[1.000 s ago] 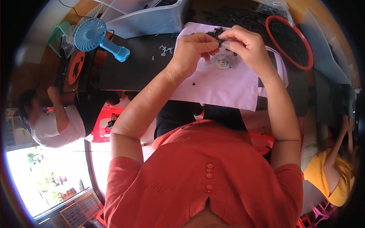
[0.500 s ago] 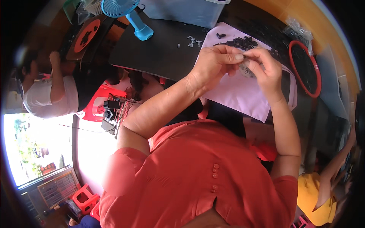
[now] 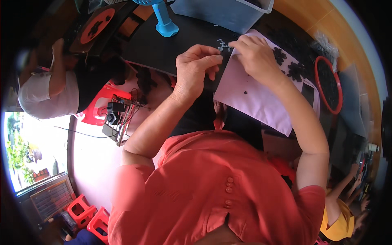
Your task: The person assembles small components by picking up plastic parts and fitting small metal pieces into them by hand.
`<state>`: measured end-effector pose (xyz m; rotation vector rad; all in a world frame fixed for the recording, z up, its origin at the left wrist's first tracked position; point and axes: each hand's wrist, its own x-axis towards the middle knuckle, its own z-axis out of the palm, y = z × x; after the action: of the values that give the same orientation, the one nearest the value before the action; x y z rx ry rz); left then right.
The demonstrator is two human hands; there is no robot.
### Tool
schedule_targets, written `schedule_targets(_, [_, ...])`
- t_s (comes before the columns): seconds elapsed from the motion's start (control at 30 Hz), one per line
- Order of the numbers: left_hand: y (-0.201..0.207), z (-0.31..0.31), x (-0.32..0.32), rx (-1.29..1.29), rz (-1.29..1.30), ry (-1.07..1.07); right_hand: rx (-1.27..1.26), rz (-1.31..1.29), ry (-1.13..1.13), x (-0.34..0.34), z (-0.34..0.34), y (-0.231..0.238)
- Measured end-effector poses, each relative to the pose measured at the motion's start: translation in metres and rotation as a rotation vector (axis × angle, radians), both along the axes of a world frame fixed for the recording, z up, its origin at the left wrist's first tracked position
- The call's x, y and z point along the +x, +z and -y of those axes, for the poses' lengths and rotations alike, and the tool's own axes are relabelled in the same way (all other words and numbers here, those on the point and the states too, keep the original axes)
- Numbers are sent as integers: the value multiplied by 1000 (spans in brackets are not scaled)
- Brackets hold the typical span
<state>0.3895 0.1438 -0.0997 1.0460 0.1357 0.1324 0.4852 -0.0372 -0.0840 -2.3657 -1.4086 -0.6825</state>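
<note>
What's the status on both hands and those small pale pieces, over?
Right hand beside the small pale pieces, grip unclear. Left hand half-curled, contents unclear. Black parts on pink cloth. Nothing seen between right hand and pieces.

The right hand (image 3: 256, 59) is held beside small grey pieces (image 3: 222, 45) on the dark counter (image 3: 151, 51); the left hand (image 3: 193, 70) is held nearby.

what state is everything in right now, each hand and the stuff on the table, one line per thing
left hand, fingers curled toward thumb; grip unclear
right hand, fingertips near the metal pieces; grip unclear
small metal pieces, loosely scattered
black parts, loose in clusters
pink cloth, spread out
blue fan, upright; running or not, unclear
plastic bag, crumpled
</note>
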Motion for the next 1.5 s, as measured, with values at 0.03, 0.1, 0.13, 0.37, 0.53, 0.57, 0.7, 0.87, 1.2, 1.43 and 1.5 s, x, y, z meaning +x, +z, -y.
schedule_targets(0.03, [-2, -3, 2, 220, 41, 64, -69, 10, -47, 5, -7, -6])
schedule_targets(0.1, [-13, -14, 8, 743, 195, 227, -125, 66, -72, 9, -19, -11])
schedule_targets(0.13, [-17, -20, 13, 740, 194, 231, -179, 121, -106, 11, -22, -13])
schedule_targets(0.37, [-18, -21, 47, 1655, 281, 297, -114, 126, -43, 25, -24, -27])
schedule_targets(0.53, [-15, -16, 68, 1737, 317, 186, -87, 61, -40, 25, -29, -30])
schedule_targets(0.57, [-14, -16, 70, 1743, 299, 132, -84, 61, -43, 26, -29, -30])
schedule_targets(0.7, [-15, -18, 70, 1702, 304, 119, -83, 138, -42, 27, -31, -32])
schedule_targets(0.87, [-23, -15, 65, 1603, 296, 244, -40, 119, -60, 22, -20, -22])
schedule_targets(1.2, [-19, -29, 60, 1173, 358, 300, 73, 33, -108, -13, 65, 2])
schedule_targets(1.43, [-19, -26, 58, 1272, 318, 258, 276, -94, -102, -3, 43, -7])
schedule_targets(1.5, [-21, -27, 58, 1311, 333, 252, 349, -239, -108, -2, 36, -8])
